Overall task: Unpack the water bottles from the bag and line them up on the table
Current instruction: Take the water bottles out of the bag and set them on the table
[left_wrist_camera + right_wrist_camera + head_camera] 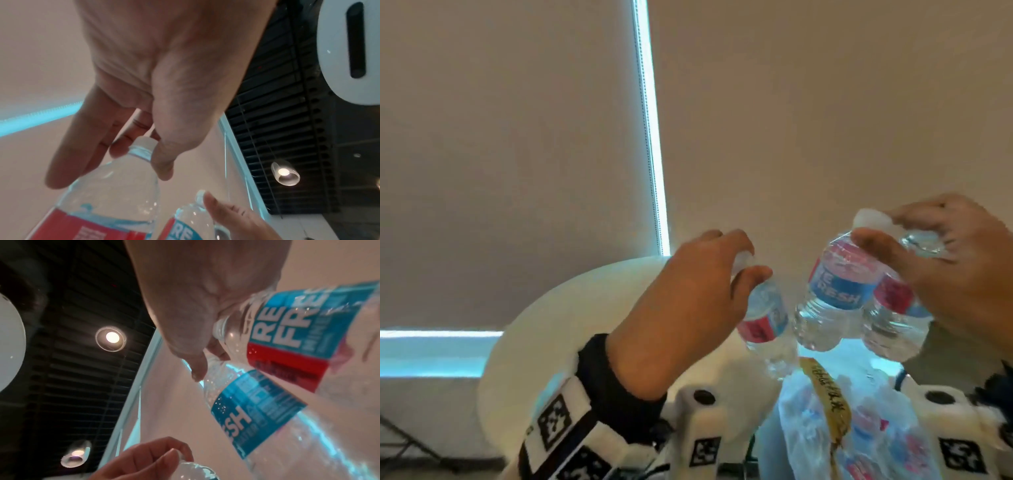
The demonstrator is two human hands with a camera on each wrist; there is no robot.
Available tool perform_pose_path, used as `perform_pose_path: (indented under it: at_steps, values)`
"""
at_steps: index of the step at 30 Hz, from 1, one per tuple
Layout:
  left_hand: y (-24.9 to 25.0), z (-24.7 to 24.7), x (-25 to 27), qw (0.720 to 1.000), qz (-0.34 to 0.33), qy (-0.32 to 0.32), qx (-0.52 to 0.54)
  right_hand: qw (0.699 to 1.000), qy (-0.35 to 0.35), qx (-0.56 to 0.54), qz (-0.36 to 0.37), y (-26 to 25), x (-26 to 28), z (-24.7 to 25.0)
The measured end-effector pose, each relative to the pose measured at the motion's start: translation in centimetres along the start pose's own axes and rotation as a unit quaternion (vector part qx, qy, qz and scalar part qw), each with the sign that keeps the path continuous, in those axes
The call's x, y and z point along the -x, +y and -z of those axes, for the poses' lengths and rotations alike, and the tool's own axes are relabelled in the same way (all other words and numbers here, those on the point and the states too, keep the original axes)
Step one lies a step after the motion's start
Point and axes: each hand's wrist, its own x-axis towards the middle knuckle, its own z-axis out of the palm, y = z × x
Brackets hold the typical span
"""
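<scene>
My left hand [709, 274] pinches the white cap of one clear water bottle [765, 322] with a red and blue label, hanging in the air; the left wrist view shows thumb and fingers round its neck [141, 147]. My right hand [941, 260] grips two more bottles by their necks: one [835, 294] with a blue label and another [893, 315] beside it, both lifted. In the right wrist view these two bottles [287, 331] [252, 410] hang from my fingers. Below them lies the clear plastic bag [859, 428] with several bottles inside.
A round white table [571, 308] lies under the hands, its far edge near a beige roller blind [517, 154]. A yellow strip [825, 394] crosses the bag. White wrist cameras [702, 421] sit low in the head view.
</scene>
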Motion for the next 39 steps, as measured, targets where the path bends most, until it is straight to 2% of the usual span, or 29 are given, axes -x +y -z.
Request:
perform_pose_path:
  at_steps: [4, 8, 12, 19, 25, 32, 39]
  values:
    - [-5.9, 6.6, 1.5, 0.997, 0.052, 0.011, -0.064, 0.996, -0.054, -0.06, 0.039, -5.2, -1.7, -4.9]
    - [-11.8, 10.7, 2.8, 0.987, 0.096, 0.011, -0.126, 0.982, -0.122, -0.123, 0.077, -10.7, -2.4, -10.7]
    - [-17.1, 13.0, 3.5, 0.977, 0.129, -0.023, -0.166, 0.963, -0.179, -0.182, 0.083, -14.9, -2.7, -16.6]
    - [-23.1, 14.0, 3.9, 0.974, 0.166, -0.07, -0.14, 0.949, -0.246, -0.171, 0.095, -18.1, -2.3, -23.9]
    - [-25.1, 14.1, 3.7, 0.974, 0.159, -0.098, -0.129, 0.939, -0.292, -0.166, 0.076, -18.6, -1.7, -26.8]
    - [-25.7, 13.8, 3.4, 0.977, 0.129, -0.111, -0.127, 0.918, -0.312, -0.233, 0.076, -18.2, -1.5, -27.4]
    - [-26.9, 13.6, 4.2, 0.989, 0.109, -0.065, -0.07, 0.916, -0.305, -0.243, 0.095, -18.1, -1.1, -28.0]
